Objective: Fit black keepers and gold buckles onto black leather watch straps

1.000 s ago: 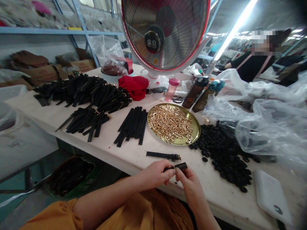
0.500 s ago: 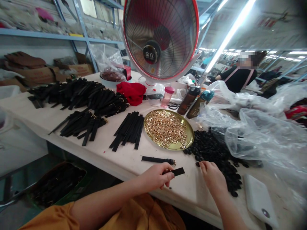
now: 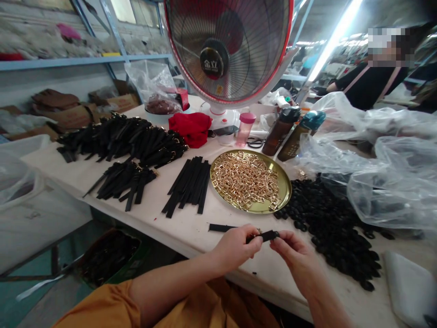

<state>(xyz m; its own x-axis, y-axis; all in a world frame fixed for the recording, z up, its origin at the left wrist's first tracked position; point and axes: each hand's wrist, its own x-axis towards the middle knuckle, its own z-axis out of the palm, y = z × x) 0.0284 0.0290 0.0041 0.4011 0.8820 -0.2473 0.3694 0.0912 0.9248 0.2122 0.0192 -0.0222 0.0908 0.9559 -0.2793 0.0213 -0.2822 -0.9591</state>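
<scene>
My left hand (image 3: 235,248) is closed on a short black strap (image 3: 267,236), whose free end points right. At that end my right hand (image 3: 295,250) pinches a small black loop (image 3: 276,234); whether the strap passes through it I cannot tell. Behind my left hand another black strap (image 3: 221,228) lies flat, its right end hidden by my fingers. A round gold tray (image 3: 286,193) beyond my hands holds many gold buckles (image 3: 244,180). To the right spreads a heap of small black loops (image 3: 336,223).
Flat black straps (image 3: 189,184) lie left of the tray, with buckled straps (image 3: 123,136) heaped farther left. A fan heater (image 3: 232,54), bottles (image 3: 280,130) and a red cloth (image 3: 191,130) stand behind. Clear plastic bags (image 3: 403,182) and a white phone-like object (image 3: 409,287) are right.
My right hand has moved left from the edge of the loop heap, bringing a small black loop to the strap's end. My left hand still grips the strap. The view has shifted slightly.
</scene>
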